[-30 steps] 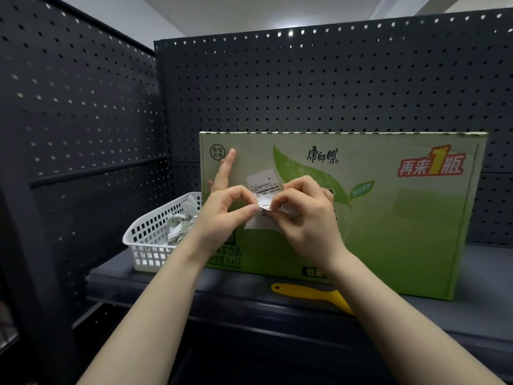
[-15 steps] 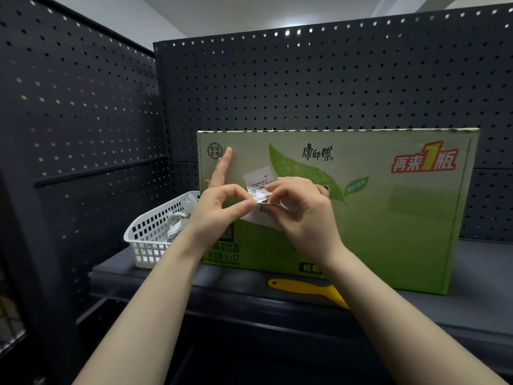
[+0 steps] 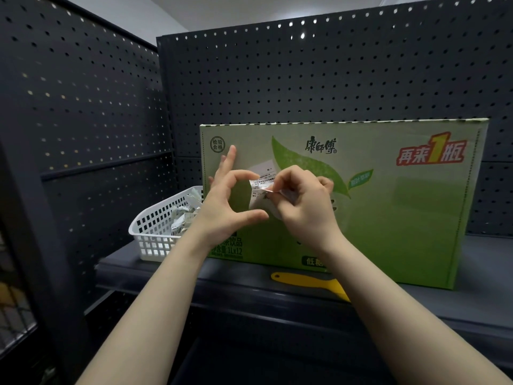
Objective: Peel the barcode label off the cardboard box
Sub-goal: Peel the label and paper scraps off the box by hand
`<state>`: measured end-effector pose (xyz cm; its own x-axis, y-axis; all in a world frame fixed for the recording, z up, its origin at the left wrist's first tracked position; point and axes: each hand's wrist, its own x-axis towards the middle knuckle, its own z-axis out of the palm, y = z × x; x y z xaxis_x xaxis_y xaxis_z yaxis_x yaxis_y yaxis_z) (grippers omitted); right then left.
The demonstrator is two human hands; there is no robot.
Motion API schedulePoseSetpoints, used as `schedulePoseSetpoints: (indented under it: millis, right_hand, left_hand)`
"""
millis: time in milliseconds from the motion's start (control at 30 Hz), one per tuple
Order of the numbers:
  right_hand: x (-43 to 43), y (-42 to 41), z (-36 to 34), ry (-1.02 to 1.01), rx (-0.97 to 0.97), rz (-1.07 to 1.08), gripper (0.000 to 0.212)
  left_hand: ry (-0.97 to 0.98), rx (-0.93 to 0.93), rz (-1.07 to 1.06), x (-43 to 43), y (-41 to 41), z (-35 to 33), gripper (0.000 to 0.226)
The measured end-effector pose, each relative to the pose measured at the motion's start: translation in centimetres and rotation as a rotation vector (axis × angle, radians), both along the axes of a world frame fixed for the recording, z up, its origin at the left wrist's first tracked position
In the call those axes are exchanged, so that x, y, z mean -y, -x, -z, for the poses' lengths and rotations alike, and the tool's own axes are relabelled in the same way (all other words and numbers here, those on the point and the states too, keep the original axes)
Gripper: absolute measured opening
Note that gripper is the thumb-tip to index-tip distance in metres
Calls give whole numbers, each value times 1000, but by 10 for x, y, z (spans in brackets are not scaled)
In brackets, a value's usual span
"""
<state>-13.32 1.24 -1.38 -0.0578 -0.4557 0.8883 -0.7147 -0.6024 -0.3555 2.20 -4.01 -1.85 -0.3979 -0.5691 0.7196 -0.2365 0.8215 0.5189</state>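
Since a second ago, my left hand (image 3: 226, 209) released; its grip is spread. My right hand (image 3: 301, 207) pinches the barcode label (image 3: 262, 187), half-lifted on the cardboard box (image 3: 388, 212). Thin, tearable paper, I judge; hold near the peel line.

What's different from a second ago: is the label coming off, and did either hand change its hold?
The left hand has let go: its thumb and forefinger, pinched at the label before, are now spread, one finger against the box. The right hand keeps its pinch on the lifted, curled flap. The label's upper part remains stuck. Basket and yellow scraper unmoved.
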Motion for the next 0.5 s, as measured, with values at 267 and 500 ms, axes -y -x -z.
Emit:
schedulePoseSetpoints:
  millis: [267, 500]
  right_hand:
    - [-1, 4, -2, -39, 32, -56, 31]
    - [-6, 17, 2, -111, 22, -209, 25]
  left_hand:
    - [50, -98, -32, 5, 8, 5, 14]
    - [37, -97, -27, 2, 8, 5, 15]
